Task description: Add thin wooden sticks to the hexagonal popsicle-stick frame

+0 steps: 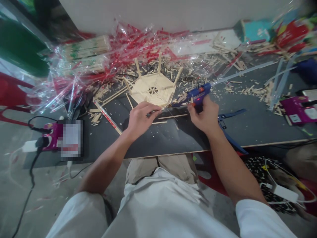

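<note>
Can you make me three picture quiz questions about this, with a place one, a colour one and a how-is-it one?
1. Where is the glue gun? A on the floor, B in a hand, C in a box.
2. What colour is its body? A green, B yellow, C blue.
3. How is the clear plastic lying? A folded flat, B rolled up, C crumpled.

Answers: 1 B, the right hand grips it. 2 C, its body shows blue. 3 C, it lies in wrinkled heaps.

Wht wall (148, 13) behind low blk table (158, 142), grey concrete floor (47, 198), red plastic chair (12, 89) on L.
</note>
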The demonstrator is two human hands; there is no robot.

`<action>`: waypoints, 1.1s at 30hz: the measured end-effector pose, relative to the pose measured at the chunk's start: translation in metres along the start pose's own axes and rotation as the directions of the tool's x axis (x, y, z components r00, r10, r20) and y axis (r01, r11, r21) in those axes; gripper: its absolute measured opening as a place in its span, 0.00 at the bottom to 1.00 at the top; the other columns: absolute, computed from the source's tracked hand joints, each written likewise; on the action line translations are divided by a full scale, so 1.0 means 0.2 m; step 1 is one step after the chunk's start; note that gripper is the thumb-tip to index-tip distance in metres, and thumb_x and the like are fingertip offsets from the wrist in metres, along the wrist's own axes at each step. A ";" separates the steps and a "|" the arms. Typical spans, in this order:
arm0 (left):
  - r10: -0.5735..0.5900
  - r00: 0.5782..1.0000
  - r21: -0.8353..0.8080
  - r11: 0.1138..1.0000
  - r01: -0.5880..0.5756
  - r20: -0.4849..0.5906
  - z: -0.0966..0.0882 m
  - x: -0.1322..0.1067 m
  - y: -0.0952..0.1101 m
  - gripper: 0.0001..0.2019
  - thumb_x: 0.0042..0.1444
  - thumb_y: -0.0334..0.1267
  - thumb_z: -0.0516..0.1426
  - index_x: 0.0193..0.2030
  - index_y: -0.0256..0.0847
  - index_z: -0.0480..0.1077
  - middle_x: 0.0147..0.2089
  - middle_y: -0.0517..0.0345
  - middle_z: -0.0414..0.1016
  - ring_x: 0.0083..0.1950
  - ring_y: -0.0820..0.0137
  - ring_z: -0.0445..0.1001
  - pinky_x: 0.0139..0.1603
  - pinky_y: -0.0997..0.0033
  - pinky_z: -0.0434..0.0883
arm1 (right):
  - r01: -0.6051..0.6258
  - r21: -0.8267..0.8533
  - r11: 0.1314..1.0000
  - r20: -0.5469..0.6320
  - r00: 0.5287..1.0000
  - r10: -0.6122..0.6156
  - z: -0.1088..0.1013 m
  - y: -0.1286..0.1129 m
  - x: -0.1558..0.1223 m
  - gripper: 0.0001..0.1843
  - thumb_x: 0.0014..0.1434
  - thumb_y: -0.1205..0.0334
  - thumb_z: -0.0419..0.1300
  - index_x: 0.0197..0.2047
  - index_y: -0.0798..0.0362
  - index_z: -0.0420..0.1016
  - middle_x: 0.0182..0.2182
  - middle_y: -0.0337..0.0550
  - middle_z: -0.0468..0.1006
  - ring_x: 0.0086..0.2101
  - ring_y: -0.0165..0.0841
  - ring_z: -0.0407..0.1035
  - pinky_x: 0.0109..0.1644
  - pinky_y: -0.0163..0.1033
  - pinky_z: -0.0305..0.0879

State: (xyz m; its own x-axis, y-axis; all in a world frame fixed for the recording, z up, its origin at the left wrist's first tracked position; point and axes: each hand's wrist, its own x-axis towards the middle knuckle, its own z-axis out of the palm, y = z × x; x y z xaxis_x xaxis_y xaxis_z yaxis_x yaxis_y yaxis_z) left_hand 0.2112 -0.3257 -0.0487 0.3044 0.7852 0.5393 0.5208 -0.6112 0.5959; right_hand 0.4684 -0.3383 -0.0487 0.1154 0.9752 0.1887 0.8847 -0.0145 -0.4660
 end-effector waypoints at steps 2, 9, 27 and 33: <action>-0.004 1.000 0.004 1.000 0.004 0.002 0.00 0.00 0.00 0.03 0.64 0.35 0.64 0.41 0.43 0.82 0.38 0.56 0.84 0.40 0.70 0.81 0.43 0.71 0.77 | 0.005 0.007 1.000 -0.002 1.000 -0.005 0.00 0.00 0.00 0.17 0.61 0.51 0.55 0.50 0.50 0.69 0.36 0.50 0.79 0.38 0.45 0.76 0.48 0.48 0.71; -0.011 1.000 0.018 1.000 0.011 0.008 0.01 0.00 -0.01 0.03 0.64 0.36 0.64 0.41 0.43 0.82 0.38 0.55 0.84 0.39 0.70 0.80 0.41 0.72 0.76 | 0.007 0.016 1.000 0.024 1.000 -0.008 -0.01 0.00 0.00 0.16 0.62 0.50 0.55 0.49 0.49 0.69 0.36 0.50 0.79 0.39 0.46 0.77 0.48 0.48 0.71; -0.067 0.998 -0.275 0.959 0.066 0.004 -0.03 0.02 0.03 0.06 0.62 0.41 0.67 0.37 0.42 0.81 0.35 0.56 0.84 0.32 0.73 0.80 0.33 0.74 0.77 | -0.064 0.074 0.995 -0.018 0.998 0.066 -0.03 -0.03 0.00 0.20 0.58 0.45 0.62 0.47 0.48 0.71 0.38 0.50 0.81 0.44 0.47 0.77 0.49 0.49 0.73; -0.329 0.939 -0.693 0.654 0.302 0.099 -0.02 0.03 0.05 0.18 0.55 0.53 0.70 0.32 0.41 0.74 0.36 0.59 0.83 0.19 0.82 0.67 0.16 0.78 0.66 | -0.034 0.150 0.988 -0.018 0.999 0.037 -0.03 0.00 -0.02 0.21 0.57 0.49 0.60 0.51 0.49 0.71 0.40 0.48 0.81 0.45 0.44 0.77 0.49 0.47 0.74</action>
State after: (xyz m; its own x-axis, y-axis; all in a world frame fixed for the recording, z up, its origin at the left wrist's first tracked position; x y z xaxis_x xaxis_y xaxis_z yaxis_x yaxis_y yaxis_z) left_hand 0.2154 -0.3281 -0.0379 0.1941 0.9482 0.2515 -0.1197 -0.2316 0.9654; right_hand 0.4701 -0.3432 -0.0450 0.1561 0.9699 0.1867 0.8027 -0.0144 -0.5962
